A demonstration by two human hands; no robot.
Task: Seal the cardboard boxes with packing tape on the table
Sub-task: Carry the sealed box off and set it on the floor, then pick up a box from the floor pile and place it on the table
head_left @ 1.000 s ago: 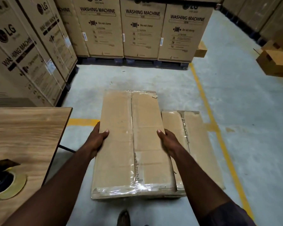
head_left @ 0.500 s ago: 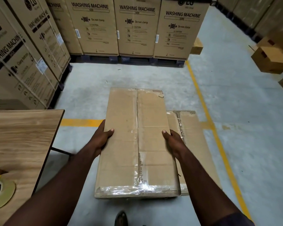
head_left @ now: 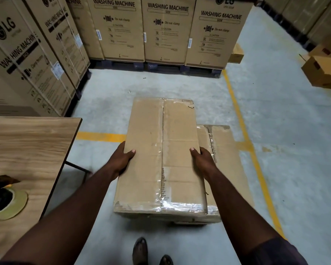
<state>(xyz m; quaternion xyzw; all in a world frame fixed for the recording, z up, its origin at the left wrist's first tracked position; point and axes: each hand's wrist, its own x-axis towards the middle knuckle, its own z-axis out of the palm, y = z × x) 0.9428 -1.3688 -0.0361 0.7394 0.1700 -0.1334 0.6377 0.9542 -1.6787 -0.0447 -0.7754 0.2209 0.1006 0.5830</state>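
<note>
Two shoes (head_left: 140, 250) are seen at the bottom edge, on grey concrete floor (head_left: 294, 150). On the left, a wooden table (head_left: 33, 142) is seen, with a roll of packing tape (head_left: 19, 206) laid flat near its front. A yellow-and-black object (head_left: 0, 181) just behind the roll is cut off by the frame edge.

The cardboard box (head_left: 147, 121) is gripped on both long sides, off the table and to its right. The left hand (head_left: 122, 159) is clamped on the left edge and the right hand (head_left: 202, 160) on the right edge. Thumbs are laid on top; the other fingers are hidden down the sides. Clear tape (head_left: 161, 205) is seen across the near end and along the centre seam.

A second taped box (head_left: 225, 150) is partly covered below and to the right. Contact between the two cannot be confirmed.

Yellow floor lines (head_left: 243, 131) are painted past the boxes. Tall washing-machine cartons (head_left: 166, 29) are stacked on pallets (head_left: 161, 66) at the back and left. Smaller boxes (head_left: 323, 71) are placed far right.
</note>
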